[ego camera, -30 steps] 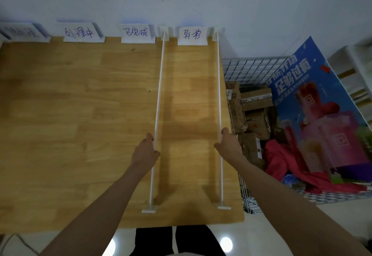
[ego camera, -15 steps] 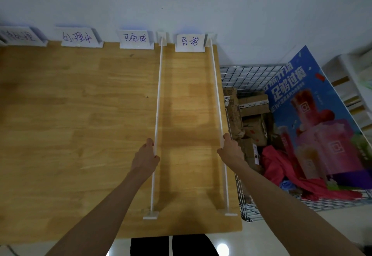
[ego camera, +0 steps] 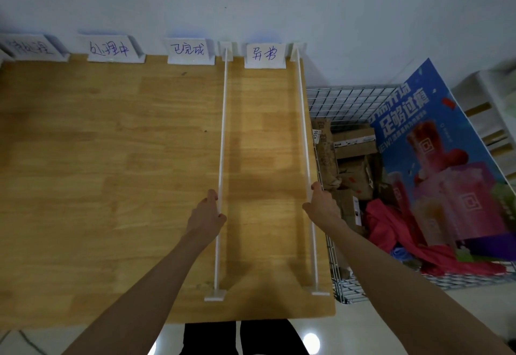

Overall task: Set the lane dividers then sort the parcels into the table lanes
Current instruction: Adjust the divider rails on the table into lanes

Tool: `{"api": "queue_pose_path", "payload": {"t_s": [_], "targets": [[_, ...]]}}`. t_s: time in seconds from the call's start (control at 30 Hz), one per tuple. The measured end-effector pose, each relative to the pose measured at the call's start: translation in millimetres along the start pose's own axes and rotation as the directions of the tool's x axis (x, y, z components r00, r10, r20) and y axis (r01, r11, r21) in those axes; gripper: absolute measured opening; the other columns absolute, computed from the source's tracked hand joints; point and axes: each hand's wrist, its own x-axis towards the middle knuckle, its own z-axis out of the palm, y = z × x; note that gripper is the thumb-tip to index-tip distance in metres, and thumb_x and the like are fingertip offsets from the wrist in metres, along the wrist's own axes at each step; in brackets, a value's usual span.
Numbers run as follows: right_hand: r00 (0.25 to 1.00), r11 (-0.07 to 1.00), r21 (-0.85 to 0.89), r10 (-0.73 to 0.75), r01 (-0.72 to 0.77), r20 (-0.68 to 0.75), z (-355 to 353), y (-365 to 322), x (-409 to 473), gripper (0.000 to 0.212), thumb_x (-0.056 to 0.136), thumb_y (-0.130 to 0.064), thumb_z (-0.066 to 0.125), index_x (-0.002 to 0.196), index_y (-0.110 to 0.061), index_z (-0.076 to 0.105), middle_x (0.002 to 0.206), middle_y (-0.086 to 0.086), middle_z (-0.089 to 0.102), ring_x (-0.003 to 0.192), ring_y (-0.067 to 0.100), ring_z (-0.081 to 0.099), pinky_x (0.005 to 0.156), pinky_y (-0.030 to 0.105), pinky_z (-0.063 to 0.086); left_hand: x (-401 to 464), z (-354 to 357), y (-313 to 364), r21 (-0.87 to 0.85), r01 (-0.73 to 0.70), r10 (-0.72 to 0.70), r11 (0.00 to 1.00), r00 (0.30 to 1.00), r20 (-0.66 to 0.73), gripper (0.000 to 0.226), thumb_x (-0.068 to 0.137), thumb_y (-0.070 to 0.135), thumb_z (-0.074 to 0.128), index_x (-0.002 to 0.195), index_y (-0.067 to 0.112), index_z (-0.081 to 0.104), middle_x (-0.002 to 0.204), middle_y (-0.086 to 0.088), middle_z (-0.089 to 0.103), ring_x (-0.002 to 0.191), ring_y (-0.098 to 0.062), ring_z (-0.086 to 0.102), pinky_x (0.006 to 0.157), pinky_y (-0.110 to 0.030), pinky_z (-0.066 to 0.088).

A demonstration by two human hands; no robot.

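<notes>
Two thin white lane dividers lie lengthwise on the wooden table (ego camera: 111, 159). The left divider (ego camera: 222, 137) runs from the back wall to the front edge; my left hand (ego camera: 207, 215) grips it near its middle. Along the table's right edge runs the right divider (ego camera: 303, 131), slightly slanted, and my right hand (ego camera: 321, 205) holds it at about the same depth. Cardboard parcels (ego camera: 353, 156) lie piled in a wire basket (ego camera: 351, 98) to the right of the table.
Several white label stands with handwriting (ego camera: 187, 50) line the back edge against the wall. A blue poster (ego camera: 435, 159) leans in the basket over red cloth (ego camera: 391, 223). A white shelf (ego camera: 494, 109) stands at the far right.
The right divider's near end has shifted right toward the table edge, so it now slants. The left divider and both hands have stayed almost in place; the camera tilted slightly.
</notes>
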Motion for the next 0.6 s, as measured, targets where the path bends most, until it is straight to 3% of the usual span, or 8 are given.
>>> {"api": "queue_pose_path", "payload": {"t_s": [0.17,0.33,0.43,0.6], "targets": [[1.000,1.000,-0.001,-0.006,0.006,-0.001,0,-1,-1,0.044,0.091,-0.018,0.063,0.127,-0.013,0.039,0.104,0.010,0.060,0.088,0.029,0.062,0.072,0.042,0.056,2,-1,0,0.017,-0.004,0.004,1.000,1.000,-0.009,0.041,0.088,0.014,0.062,0.121,0.016,0.037,0.090,-0.006,0.060,0.073,-0.027,0.061,0.062,-0.041,0.054],[1.000,1.000,-0.010,-0.005,0.005,0.016,-6,-3,-6,0.045,0.092,-0.022,0.063,0.128,-0.011,0.038,0.108,0.013,0.060,0.092,0.030,0.063,0.074,0.043,0.056,0,-7,8,0.071,0.006,-0.006,0.997,1.000,-0.002,0.046,0.090,0.018,0.064,0.125,0.011,0.036,0.104,-0.012,0.061,0.083,-0.033,0.064,0.066,-0.040,0.052],[0.998,1.000,0.001,0.024,-0.024,0.059,-11,-5,-14,0.052,0.090,-0.018,0.067,0.129,-0.011,0.034,0.107,0.013,0.059,0.088,0.031,0.066,0.074,0.047,0.060,-4,-12,12,0.048,0.056,-0.057,0.997,0.998,0.010,0.057,0.088,0.024,0.069,0.131,0.011,0.033,0.110,-0.014,0.061,0.087,-0.036,0.067,0.073,-0.046,0.057],[0.997,1.000,-0.015,0.002,-0.001,0.071,1,3,-27,0.050,0.089,-0.003,0.061,0.129,-0.009,0.032,0.095,0.009,0.052,0.086,0.030,0.065,0.072,0.047,0.060,-16,-13,15,0.077,0.062,-0.064,0.995,0.998,0.023,0.068,0.085,0.027,0.072,0.137,0.009,0.031,0.120,-0.016,0.059,0.100,-0.037,0.063,0.077,-0.043,0.056]]}}
